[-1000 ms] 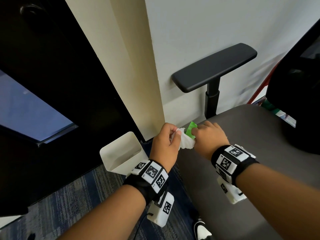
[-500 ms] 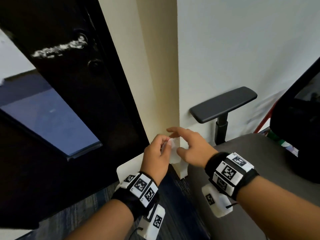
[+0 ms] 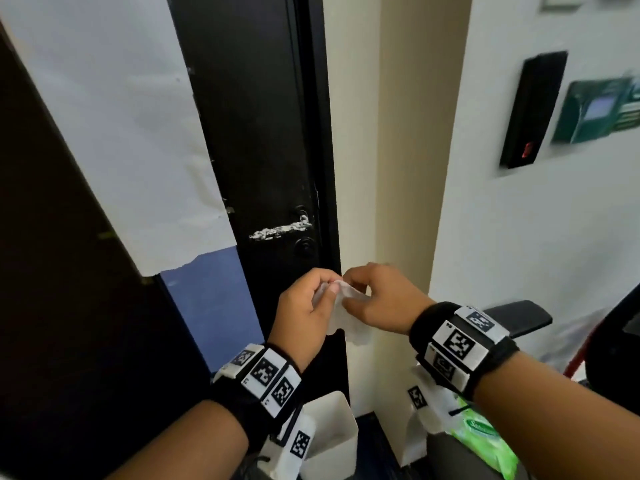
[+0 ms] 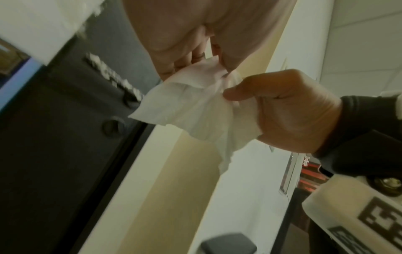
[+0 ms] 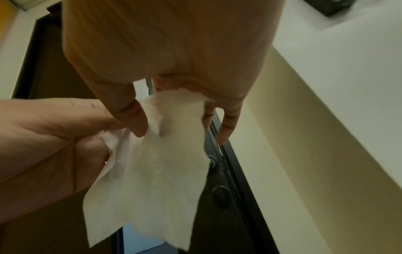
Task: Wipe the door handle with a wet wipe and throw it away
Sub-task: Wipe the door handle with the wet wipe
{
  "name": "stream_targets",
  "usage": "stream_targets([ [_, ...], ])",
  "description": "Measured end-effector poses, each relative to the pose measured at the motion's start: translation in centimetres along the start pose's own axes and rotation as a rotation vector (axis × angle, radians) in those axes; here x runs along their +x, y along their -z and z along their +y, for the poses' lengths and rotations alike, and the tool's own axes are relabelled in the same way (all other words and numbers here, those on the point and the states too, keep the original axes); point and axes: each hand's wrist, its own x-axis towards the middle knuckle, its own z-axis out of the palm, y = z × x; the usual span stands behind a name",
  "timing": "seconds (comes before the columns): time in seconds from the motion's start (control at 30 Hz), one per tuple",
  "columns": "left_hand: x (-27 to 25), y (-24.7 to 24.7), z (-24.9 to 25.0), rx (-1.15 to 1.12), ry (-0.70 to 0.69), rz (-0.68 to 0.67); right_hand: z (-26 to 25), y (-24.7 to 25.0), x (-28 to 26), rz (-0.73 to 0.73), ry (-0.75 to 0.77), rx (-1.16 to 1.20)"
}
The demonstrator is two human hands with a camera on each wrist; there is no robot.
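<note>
While the head view shows the door handle (image 3: 281, 230) unwiped, above and apart from my hands, my left hand (image 3: 304, 313) and right hand (image 3: 381, 299) both pinch the wet wipe (image 3: 346, 313); a white bin (image 3: 332, 441) waits below. Left wrist view: wipe half-unfolded, thumbs clamped. Right wrist view: same. I judge wiping and disposal both remain.

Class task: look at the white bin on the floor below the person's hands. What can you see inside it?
The white bin stands open-topped below the left hand. Only its bare inner wall shows; no wipe is visible inside. The left wrist's camera unit hides part of the opening, and the bottom cannot be seen.
</note>
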Motion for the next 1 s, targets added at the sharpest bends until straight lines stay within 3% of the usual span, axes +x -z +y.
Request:
stream_targets([
  [0.2, 3.2, 6.4, 4.2, 0.067, -0.049, 0.037, -7.1, 2.8, 3.5, 0.023, 0.102, -0.067],
  [0.47, 5.8, 12.0, 8.8, 0.13, -0.091, 0.074, -13.4, 6.0, 5.9, -0.012, 0.118, -0.029],
  [0.73, 7.8, 15.3, 10.9, 0.128, -0.053, 0.07, -16.4, 7.9, 6.7, 0.089, 0.011, 0.368],
  [1.0, 10.1, 15.3, 8.3, 0.179, -0.034, 0.089, -12.4, 6.9, 8.9, 0.117, -0.217, 0.793],
])
